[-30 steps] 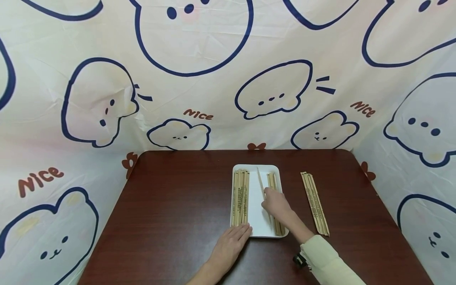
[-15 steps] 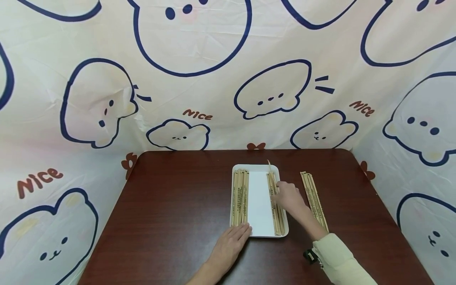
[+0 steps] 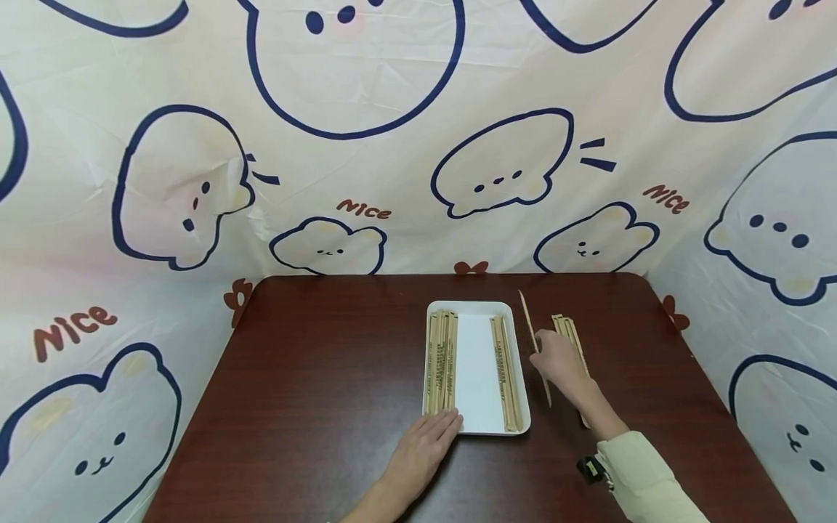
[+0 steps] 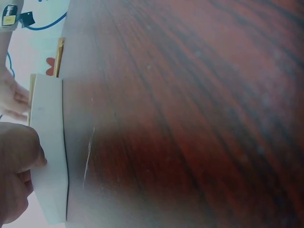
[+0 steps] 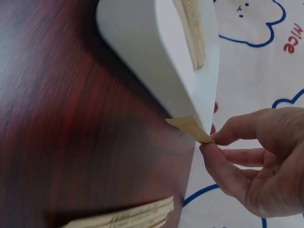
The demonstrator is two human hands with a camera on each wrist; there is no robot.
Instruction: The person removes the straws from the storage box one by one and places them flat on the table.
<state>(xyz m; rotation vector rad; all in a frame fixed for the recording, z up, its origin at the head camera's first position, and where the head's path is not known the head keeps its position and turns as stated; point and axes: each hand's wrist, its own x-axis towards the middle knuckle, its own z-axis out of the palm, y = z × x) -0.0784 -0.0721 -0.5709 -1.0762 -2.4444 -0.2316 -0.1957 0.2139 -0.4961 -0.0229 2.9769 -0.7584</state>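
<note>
My right hand pinches a slim paper-wrapped chopstick packet between thumb and fingertips, just right of the white tray. In the right wrist view, the packet points end-on past the tray wall. At the tray's near left corner my left hand grips the edge, fingers over the rim. The left wrist view shows a thumb against the outer wall. Inside the tray lie a wider row of packets on the left and a narrower row on the right.
A further row of wrapped chopsticks lies on the dark wooden table to the tray's right, partly hidden by my right hand. A cartoon-printed cloth hangs behind the table and along its sides.
My right hand has carried the chopstick packet rightward, from over the tray, across its right row and rim, to above the table. The left hand and tray have stayed put.
</note>
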